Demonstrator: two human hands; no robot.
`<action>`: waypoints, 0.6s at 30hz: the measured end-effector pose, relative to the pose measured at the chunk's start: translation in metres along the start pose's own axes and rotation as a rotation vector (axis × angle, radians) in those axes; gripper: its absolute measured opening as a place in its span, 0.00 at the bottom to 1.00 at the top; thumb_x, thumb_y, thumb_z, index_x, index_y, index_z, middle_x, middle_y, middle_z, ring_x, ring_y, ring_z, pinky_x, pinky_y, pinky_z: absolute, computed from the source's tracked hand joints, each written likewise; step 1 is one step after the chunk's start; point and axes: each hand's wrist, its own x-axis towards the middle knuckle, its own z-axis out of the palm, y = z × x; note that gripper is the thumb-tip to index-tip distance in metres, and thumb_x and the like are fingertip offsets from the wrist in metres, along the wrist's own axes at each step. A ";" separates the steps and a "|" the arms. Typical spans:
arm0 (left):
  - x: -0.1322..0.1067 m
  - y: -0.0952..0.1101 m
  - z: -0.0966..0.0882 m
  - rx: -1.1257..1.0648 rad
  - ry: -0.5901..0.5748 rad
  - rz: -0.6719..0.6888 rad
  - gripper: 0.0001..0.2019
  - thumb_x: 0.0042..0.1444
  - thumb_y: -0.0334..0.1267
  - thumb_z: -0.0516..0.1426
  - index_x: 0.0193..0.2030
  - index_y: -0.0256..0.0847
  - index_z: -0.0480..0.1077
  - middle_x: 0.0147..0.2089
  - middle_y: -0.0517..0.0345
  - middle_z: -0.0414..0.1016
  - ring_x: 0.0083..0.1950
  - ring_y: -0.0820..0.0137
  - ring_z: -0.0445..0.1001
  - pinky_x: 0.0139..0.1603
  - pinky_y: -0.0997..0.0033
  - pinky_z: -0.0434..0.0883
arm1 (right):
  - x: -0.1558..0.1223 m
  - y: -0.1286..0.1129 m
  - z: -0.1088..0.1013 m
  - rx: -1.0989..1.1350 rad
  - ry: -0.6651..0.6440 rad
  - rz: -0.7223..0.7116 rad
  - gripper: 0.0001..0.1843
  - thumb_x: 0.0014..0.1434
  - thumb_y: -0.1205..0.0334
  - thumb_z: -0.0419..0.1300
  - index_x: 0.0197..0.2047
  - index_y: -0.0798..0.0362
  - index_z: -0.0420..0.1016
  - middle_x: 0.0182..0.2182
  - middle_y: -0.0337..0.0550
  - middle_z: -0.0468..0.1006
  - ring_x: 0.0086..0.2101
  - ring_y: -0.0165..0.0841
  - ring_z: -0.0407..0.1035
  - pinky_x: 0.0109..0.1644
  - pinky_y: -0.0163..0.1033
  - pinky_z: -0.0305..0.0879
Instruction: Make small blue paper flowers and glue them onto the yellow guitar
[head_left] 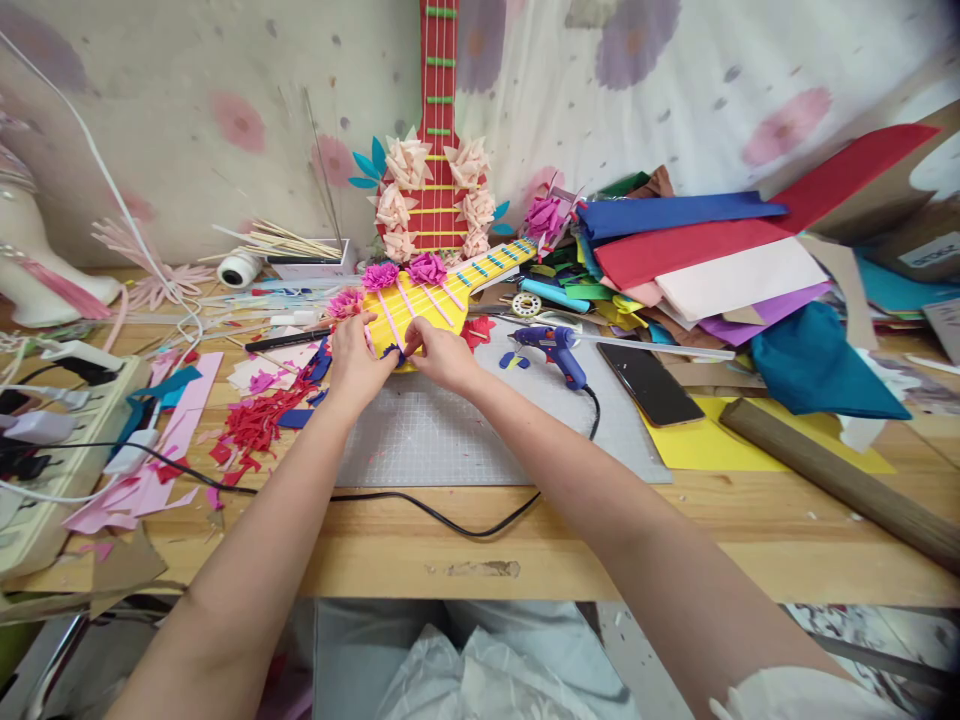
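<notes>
A yellow paper guitar (450, 293) with pink strips, blue frets and white strings lies tilted on the grey cutting mat (465, 430). Purple-pink paper flowers (427, 268) sit along its upper edge. My left hand (358, 352) grips the lower left side of its body, fingers curled round the edge. At the body's bottom, my right hand (441, 354) pinches a dark blue paper piece (391, 352), partly covered by fingers. Right of my hands, a blue glue gun (553, 350) lies beside small blue and yellow petals (514, 360).
A red guitar (437, 200) with pale flowers stands behind. Coloured paper sheets (690, 250) pile up at right, near a phone (651, 382) and brown roll (832, 475). Red scraps (262, 420) and a power strip (67, 470) lie left. A black cord (450, 518) crosses the front.
</notes>
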 end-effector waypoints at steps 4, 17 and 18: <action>0.001 0.001 0.000 0.000 -0.002 0.008 0.27 0.39 0.30 0.62 0.49 0.43 0.61 0.52 0.49 0.66 0.59 0.58 0.62 0.61 0.53 0.59 | 0.000 -0.001 0.003 -0.010 0.006 -0.009 0.15 0.49 0.71 0.55 0.41 0.48 0.60 0.37 0.33 0.79 0.36 0.31 0.70 0.38 0.36 0.60; 0.003 0.011 -0.007 -0.095 0.095 0.010 0.21 0.46 0.29 0.57 0.48 0.42 0.62 0.51 0.51 0.67 0.56 0.63 0.65 0.59 0.58 0.62 | -0.006 0.006 -0.005 0.086 0.038 0.008 0.18 0.48 0.70 0.56 0.43 0.48 0.59 0.39 0.34 0.76 0.33 0.27 0.68 0.36 0.34 0.59; 0.003 0.012 -0.009 -0.108 0.127 0.005 0.20 0.46 0.27 0.55 0.48 0.43 0.62 0.50 0.52 0.67 0.55 0.64 0.66 0.59 0.59 0.63 | -0.011 0.009 -0.010 0.084 0.056 0.006 0.18 0.48 0.70 0.56 0.43 0.49 0.60 0.39 0.34 0.76 0.33 0.27 0.68 0.36 0.33 0.59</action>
